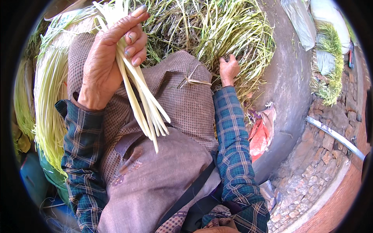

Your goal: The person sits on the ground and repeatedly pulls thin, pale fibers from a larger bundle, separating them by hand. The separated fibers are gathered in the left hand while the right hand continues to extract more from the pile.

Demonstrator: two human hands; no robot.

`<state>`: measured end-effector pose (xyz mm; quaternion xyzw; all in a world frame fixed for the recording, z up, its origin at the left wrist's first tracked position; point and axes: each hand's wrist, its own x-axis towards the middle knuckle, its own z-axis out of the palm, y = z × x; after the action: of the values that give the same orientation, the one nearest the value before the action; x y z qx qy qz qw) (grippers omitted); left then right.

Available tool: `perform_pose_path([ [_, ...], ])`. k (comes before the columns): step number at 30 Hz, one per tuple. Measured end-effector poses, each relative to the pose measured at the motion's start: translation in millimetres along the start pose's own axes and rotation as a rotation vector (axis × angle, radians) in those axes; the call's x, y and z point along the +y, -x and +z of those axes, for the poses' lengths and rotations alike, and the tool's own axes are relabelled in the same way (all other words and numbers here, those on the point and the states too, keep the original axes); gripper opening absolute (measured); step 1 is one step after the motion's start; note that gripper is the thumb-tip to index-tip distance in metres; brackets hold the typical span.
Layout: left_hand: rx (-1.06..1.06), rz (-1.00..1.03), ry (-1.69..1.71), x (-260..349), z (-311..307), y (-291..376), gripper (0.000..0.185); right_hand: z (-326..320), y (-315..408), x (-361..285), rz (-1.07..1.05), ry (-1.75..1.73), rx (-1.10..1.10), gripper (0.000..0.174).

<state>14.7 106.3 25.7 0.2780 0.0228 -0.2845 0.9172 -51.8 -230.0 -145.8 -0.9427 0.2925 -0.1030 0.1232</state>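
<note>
My left hand (115,55) is raised over my lap, curled around a small bunch of pale stalks (145,102) that look like blanched garlic chives. Their white ends hang downward, and the upper parts run out at the picture's top. My right hand (229,70) reaches into a large heap of yellow-green stalks and leaves (233,32) beyond my knees. Its fingertips are partly hidden among the strands, so any grip there is unclear. A checked cloth apron (186,96) covers my lap, with a withered leaf scrap (198,81) lying on it.
Long pale-green stalks (52,107) drape over a support at my left. On the right are a grey floor (288,87), a red plastic scrap (259,137), a pale metal-looking strip (335,135) and rough stonework (309,177). Tied green bundles (327,64) lie farther back beside plastic sheeting (300,23).
</note>
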Motion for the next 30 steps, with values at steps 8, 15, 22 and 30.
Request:
perform_pose_path([
  [8, 0.038, -0.005, -0.037, -3, -2, -2, 0.045, -37, -4, 2, 0.354, -1.199, -0.227, 0.043],
  [15, 0.051, -0.034, -0.042, -9, 5, -6, 0.035, -55, 23, 20, 0.218, -0.993, -0.406, 0.021],
  [22, 0.128, -0.038, -0.096, -15, 10, -9, 0.022, -5, 31, 1, -0.106, -0.894, -0.478, 0.022],
  [30, 0.179, -0.02, -0.17, -16, 11, -7, 0.03, 4, 22, 15, 0.061, -0.967, 0.042, 0.017],
])
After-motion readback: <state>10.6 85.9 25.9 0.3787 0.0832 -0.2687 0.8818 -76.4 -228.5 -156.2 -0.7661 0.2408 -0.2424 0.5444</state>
